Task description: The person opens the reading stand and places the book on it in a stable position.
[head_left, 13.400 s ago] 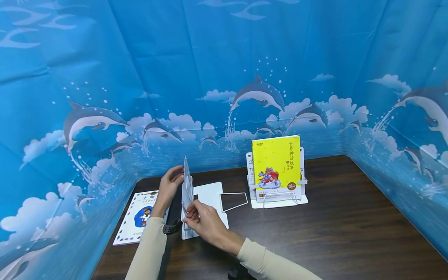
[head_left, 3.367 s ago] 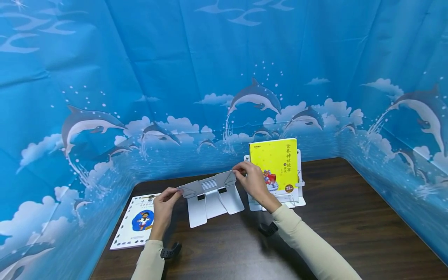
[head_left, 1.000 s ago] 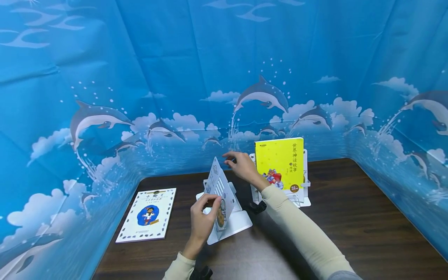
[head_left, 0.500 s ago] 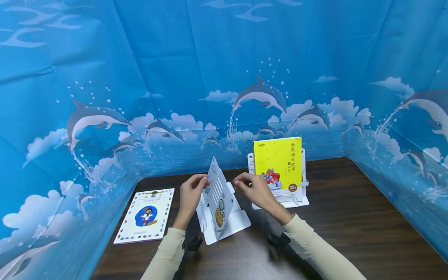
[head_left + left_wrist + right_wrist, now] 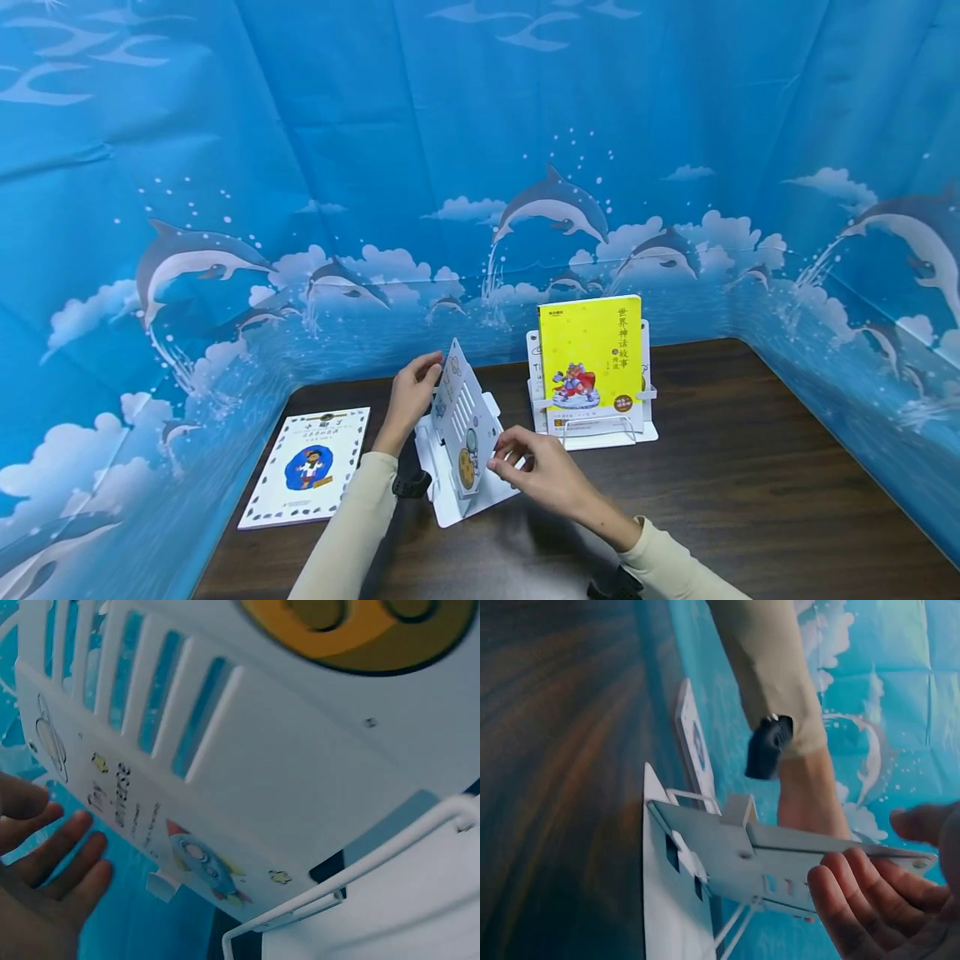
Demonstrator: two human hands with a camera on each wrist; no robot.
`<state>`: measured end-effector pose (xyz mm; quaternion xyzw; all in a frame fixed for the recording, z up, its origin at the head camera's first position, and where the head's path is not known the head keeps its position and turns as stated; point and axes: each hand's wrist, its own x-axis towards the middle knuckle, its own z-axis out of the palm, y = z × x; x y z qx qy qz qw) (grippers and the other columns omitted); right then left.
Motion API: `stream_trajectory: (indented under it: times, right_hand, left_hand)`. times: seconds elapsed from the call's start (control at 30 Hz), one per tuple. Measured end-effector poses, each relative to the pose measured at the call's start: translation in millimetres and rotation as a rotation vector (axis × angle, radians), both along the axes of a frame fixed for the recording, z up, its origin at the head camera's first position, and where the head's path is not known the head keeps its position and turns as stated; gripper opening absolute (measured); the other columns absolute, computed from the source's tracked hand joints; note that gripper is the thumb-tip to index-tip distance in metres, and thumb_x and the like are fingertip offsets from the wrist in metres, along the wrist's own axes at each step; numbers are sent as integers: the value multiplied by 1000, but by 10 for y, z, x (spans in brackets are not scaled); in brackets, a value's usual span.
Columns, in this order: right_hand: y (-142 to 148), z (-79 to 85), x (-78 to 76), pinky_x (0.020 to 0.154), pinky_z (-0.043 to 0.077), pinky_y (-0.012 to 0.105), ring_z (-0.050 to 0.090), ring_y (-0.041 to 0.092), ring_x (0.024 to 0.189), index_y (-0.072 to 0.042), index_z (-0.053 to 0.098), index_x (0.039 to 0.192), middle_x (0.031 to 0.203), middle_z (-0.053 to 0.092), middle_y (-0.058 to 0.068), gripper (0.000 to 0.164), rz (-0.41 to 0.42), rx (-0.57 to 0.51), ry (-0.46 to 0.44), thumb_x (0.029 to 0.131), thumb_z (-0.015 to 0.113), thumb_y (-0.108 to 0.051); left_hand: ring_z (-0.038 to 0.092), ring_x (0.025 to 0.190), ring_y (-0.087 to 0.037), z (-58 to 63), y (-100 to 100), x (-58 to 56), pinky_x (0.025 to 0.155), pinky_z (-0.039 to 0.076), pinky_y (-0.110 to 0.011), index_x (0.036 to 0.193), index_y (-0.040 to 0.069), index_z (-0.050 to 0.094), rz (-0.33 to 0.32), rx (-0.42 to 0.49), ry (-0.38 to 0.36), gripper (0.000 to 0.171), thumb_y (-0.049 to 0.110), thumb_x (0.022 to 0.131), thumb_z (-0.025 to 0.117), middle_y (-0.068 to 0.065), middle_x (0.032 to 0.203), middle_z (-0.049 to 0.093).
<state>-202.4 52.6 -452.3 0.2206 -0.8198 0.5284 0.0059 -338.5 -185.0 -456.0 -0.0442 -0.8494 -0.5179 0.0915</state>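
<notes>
A white metal book stand (image 5: 471,417) with slots and cartoon prints stands mid-table, its back panel raised at a slant above the base. At the panel's far upper edge is my left hand (image 5: 412,392), fingers loosely bent; in the left wrist view this hand (image 5: 52,885) has parted thumb and fingers beside the printed panel (image 5: 262,750). My right hand (image 5: 543,471) is at the panel's near right edge. In the right wrist view, the right hand's fingers (image 5: 900,907) lie against or just before the panel edge, thumb raised apart.
A second white stand (image 5: 647,425) at the back right holds a yellow book (image 5: 592,346) upright. A white book (image 5: 303,467) with a blue oval lies flat at the left of the dark wooden table (image 5: 720,500). A blue dolphin-print curtain (image 5: 450,167) surrounds the table.
Earlier both hands held the panel's ends; the stand has since turned. In the last half second my left hand shifts to the panel's far edge and my right hand lowers to its near edge.
</notes>
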Motion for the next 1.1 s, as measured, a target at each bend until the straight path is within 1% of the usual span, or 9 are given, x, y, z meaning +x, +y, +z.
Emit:
stream_trajectory:
  times: [0.1, 0.2, 0.27, 0.37, 0.5, 0.73, 0.83, 0.93, 1.1]
  right_hand:
    - [-66, -43, 9, 57, 56, 27, 68, 15, 67, -15, 66, 97, 83, 73, 2, 14, -12, -33, -19, 93, 67, -29]
    - [-115, -70, 10, 57, 57, 26, 69, 19, 67, -13, 66, 94, 82, 73, 4, 12, -20, -54, -30, 95, 65, -25]
    - [-137, -84, 16, 56, 57, 26, 70, 17, 66, -14, 67, 93, 82, 73, 2, 12, -29, -59, -23, 96, 64, -25]
    - [-157, -90, 20, 56, 56, 24, 69, 15, 66, -14, 67, 92, 81, 73, 2, 11, -41, -65, -13, 96, 64, -24]
    - [-180, -106, 23, 55, 55, 23, 69, 12, 65, -13, 66, 90, 80, 73, 2, 9, -55, -69, 1, 95, 64, -21]
    - [-198, -125, -7, 56, 55, 23, 69, 15, 64, -14, 66, 87, 76, 72, 0, 8, -70, -64, 49, 94, 65, -17]
    - [-201, -130, -35, 56, 55, 23, 68, 14, 63, -15, 66, 86, 75, 72, -2, 7, -86, -59, 71, 93, 66, -15]
    - [-196, -132, -67, 57, 54, 22, 67, 12, 63, -15, 66, 86, 75, 72, -3, 7, -103, -54, 75, 93, 67, -15]
    - [-167, -115, -139, 57, 54, 19, 66, 10, 63, -15, 67, 88, 77, 71, -3, 5, -141, -15, 79, 93, 67, -16]
  left_hand:
    - [56, 126, -24, -19, -20, -42, 105, 46, -48, 139, 18, 54, -48, -19, -56, 37, 27, 103, 51, -5, 136, 59]
    - [54, 128, -27, -52, -34, -64, 108, 43, -50, 140, 16, 53, -92, -21, -92, 39, 24, 102, 53, -8, 136, 58]
    - [54, 128, -28, -69, -44, -65, 108, 43, -50, 140, 15, 53, -110, -13, -101, 39, 16, 101, 54, -9, 136, 58]
    - [55, 126, -28, -78, -52, -77, 107, 44, -49, 140, 13, 52, -117, -4, -99, 43, 6, 97, 55, -10, 136, 58]
    - [55, 126, -28, -82, -75, -82, 107, 45, -48, 140, 14, 52, -126, -2, -101, 46, 3, 95, 56, -10, 136, 58]
    - [55, 126, -28, -84, -165, -54, 106, 46, -47, 138, 12, 54, -107, 37, -101, 45, 4, 94, 58, -11, 136, 57]
    - [54, 127, -29, -111, -223, -57, 107, 45, -46, 139, 12, 53, -101, 44, -103, 45, 4, 95, 58, -11, 138, 56]
    - [53, 128, -29, -125, -275, -45, 107, 45, -46, 140, 13, 52, -78, 49, -115, 46, 5, 94, 59, -11, 139, 55]
    - [54, 127, -30, -131, -351, -37, 106, 46, -47, 140, 13, 51, -20, 36, -126, 49, 7, 93, 61, -11, 138, 55]
